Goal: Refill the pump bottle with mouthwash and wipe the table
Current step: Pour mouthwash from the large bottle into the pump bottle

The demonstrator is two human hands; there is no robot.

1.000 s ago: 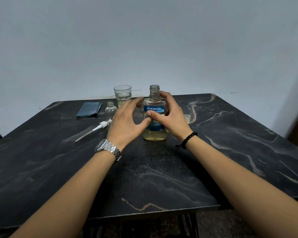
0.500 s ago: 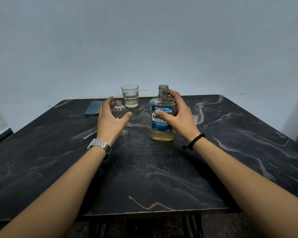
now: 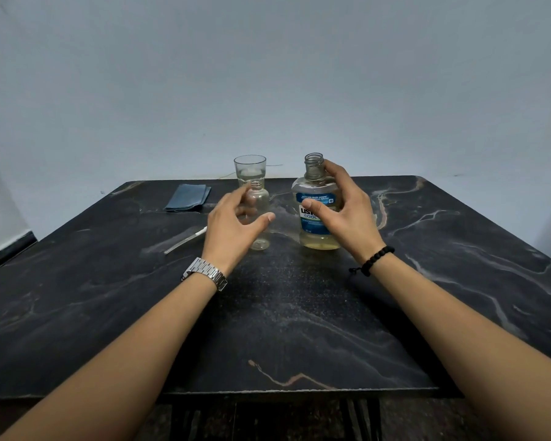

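Observation:
The mouthwash bottle (image 3: 318,240) stands upright at the table's middle, uncapped, with a blue label and pale yellow liquid low inside. My right hand (image 3: 347,214) grips it from the right, thumb across the label. Just left of it stands the small clear pump bottle (image 3: 259,198), open at the neck and looking empty. My left hand (image 3: 233,227) wraps around it, thumb in front and fingers behind. Its white pump head with the clear tube (image 3: 185,242) lies flat on the table to the left, partly hidden by my left hand.
A drinking glass (image 3: 250,170) with a little clear liquid stands behind the small bottle near the far edge. A folded blue cloth (image 3: 188,197) lies at the back left. The dark marble table (image 3: 283,329) ends at a pale wall behind.
My left hand left the mouthwash bottle, moved left to the small pump bottle and closed around it. My right hand kept its hold on the mouthwash bottle.

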